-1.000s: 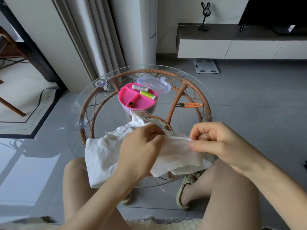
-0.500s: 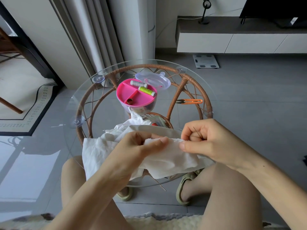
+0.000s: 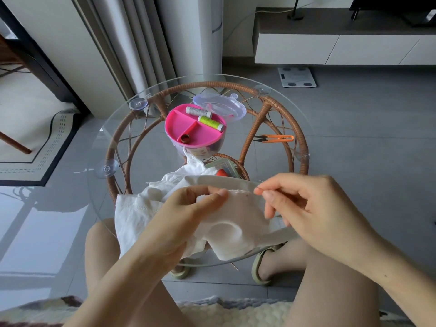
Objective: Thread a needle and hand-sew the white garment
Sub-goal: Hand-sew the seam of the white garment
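Since the preceding frame the right hand (image 3: 313, 208) has brought the needle (image 3: 256, 190) from upright in its grasp to the upper hem of the garment (image 3: 236, 223). Thumb and forefinger pinch it there, where it shows only as a thin sliver; the remaining fingers (image 3: 273, 211) are loosely fanned. Left hand (image 3: 186, 211): thumb and forefinger pinch a fold of the same hem, near the right hand; the other fingers curl under the cloth. Garment: bunched at the near edge of the glass worktop (image 3: 118, 138) and draping over it toward the knees. Far centre: pink tray (image 3: 195, 135) holding a grey spool (image 3: 198, 111) and a green spool (image 3: 210, 122), with a clear lid (image 3: 221, 107) just behind. Right edge: orange snips (image 3: 274, 138).
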A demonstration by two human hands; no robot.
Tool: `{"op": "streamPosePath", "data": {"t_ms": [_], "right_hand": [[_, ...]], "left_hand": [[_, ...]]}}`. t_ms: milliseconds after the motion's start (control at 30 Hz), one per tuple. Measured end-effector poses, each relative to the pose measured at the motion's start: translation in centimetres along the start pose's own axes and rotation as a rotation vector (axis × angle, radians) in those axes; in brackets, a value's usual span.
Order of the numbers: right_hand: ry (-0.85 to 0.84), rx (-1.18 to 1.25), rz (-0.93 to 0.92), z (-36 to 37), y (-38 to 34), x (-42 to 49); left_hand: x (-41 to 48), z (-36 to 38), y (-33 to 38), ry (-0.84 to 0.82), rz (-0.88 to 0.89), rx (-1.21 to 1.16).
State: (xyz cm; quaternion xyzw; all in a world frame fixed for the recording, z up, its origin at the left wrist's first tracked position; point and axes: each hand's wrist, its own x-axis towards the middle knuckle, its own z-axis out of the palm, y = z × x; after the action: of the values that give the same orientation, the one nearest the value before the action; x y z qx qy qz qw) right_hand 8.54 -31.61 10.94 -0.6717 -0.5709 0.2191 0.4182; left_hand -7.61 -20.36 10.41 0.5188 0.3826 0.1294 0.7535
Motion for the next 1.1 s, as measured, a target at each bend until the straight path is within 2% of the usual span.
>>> {"op": "streamPosePath", "data": {"t_ms": [167,700,967,1100], "right_hand": [[0.058,-0.195,-0.081,0.7,-0.1,0.1],[0.017,-0.159,-0.053,1.3,0.3,0.6],[-0.013,-0.217,-0.032,1.3,0.1,0.7],[-0.039,-0.283,-0.01,1.5,-0.2,0.8]], "left_hand": [[0.0,-0.2,-0.2,0.001,-0.009,0.003],[0.4,-0.5,-0.5,-0.007,0.041,0.052],[0.3,-0.4,-0.6,0.015,0.134,0.204],[0.5,-0.5,-0.9,0.05,0.269,0.439]]}}
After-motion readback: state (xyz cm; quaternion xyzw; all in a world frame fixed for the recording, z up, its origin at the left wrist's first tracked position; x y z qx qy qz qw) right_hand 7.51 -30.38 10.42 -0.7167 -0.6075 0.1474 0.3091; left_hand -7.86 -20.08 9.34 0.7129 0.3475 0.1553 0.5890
